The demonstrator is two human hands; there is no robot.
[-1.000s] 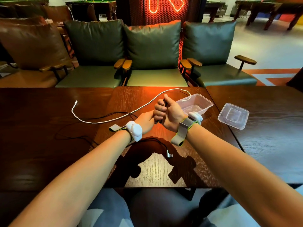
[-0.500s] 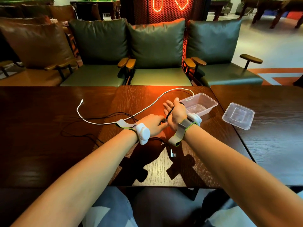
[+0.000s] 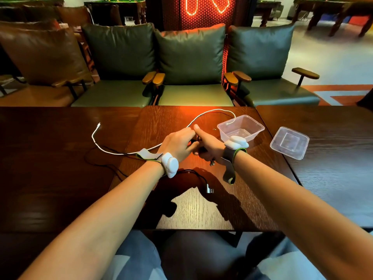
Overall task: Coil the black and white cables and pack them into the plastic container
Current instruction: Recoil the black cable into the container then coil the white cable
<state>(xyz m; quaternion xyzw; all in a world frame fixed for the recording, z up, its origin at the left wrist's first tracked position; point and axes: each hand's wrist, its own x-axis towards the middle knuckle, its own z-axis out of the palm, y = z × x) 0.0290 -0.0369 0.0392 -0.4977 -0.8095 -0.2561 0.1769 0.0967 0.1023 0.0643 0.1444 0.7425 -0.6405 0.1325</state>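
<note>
My left hand [image 3: 178,143] and my right hand [image 3: 209,147] meet over the middle of the dark wooden table [image 3: 191,209]. Both grip the thin black cable [image 3: 194,173], which is bunched between them. The cable trails back under my left wrist and ends in a USB plug [image 3: 210,190] lying near the front. A small metal plug hangs below my right hand. The white cable [image 3: 105,148] snakes from the left across the table, and one end of it lies in the clear plastic container [image 3: 241,128], which stands just right of my hands.
The container's clear lid [image 3: 289,142] lies upturned on the neighbouring table to the right. More black cable loops over the table at the left [image 3: 101,165]. Green cushioned armchairs [image 3: 191,63] stand along the far table edge. Both wrists wear white strapped devices.
Both hands have turned and dropped closer to the table while staying joined on the black cable. The right fist, upright a second ago, now lies flatter with the thumb pointing forward.
</note>
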